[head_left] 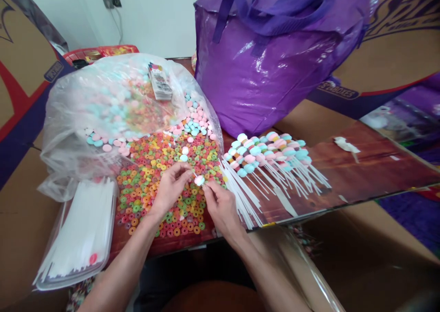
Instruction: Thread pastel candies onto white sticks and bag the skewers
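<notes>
Above the ring candies, my left hand (174,183) is closed in a pinch on a thin white stick, of which only a short bit shows. A small white, pink and blue candy piece (199,180) sits between my two hands. My right hand (222,206) pinches at its lower right edge, with fingertips partly hidden. Colourful ring candies (147,183) spread under and around both hands. Pink, blue and white round candies (195,119) lie behind them. To the right is a pile of finished candy sticks (268,149) with white stems pointing toward me.
A clear plastic bag (62,119) covers candies at the back left, with a stack of small printed labels (160,83) on it. A tub of white sticks (79,229) stands front left. A large purple bag (268,78) rises behind. A crumpled white scrap (345,145) lies far right.
</notes>
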`<state>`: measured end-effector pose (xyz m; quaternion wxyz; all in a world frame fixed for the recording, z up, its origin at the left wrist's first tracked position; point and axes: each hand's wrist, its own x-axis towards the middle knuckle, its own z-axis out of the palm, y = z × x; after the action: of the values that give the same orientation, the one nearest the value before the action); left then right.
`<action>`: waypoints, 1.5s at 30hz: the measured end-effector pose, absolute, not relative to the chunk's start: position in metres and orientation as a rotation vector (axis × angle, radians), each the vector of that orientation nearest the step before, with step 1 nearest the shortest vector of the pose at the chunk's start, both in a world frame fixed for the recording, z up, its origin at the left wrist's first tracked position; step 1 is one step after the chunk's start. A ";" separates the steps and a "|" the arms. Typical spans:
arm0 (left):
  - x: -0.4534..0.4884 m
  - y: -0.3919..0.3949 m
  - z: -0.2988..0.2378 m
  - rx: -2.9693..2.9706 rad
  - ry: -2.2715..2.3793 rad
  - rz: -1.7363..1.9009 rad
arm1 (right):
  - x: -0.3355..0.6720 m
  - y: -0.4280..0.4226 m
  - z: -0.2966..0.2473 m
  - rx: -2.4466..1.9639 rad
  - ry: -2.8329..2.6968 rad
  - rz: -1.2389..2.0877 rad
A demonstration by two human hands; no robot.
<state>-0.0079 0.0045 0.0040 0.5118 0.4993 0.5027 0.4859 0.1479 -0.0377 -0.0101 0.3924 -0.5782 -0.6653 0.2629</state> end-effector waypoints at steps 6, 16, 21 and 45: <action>-0.002 0.002 -0.002 1.090 1.183 1.249 | 0.141 -0.034 -0.005 -1.433 -1.626 0.687; -0.009 0.004 0.001 0.838 1.078 1.211 | 0.146 -0.036 0.002 -1.405 -1.777 0.754; -0.009 0.003 0.001 0.858 1.117 1.197 | 0.150 -0.035 0.007 -1.482 -1.893 0.677; 0.015 0.056 -0.004 2.053 1.678 0.703 | 0.166 -0.032 -0.021 -1.349 -1.142 0.937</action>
<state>0.0152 0.0562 -0.0044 0.1981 0.7336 0.5995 0.2513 0.1655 -0.0322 -0.0207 0.5399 -0.5676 -0.4805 0.3942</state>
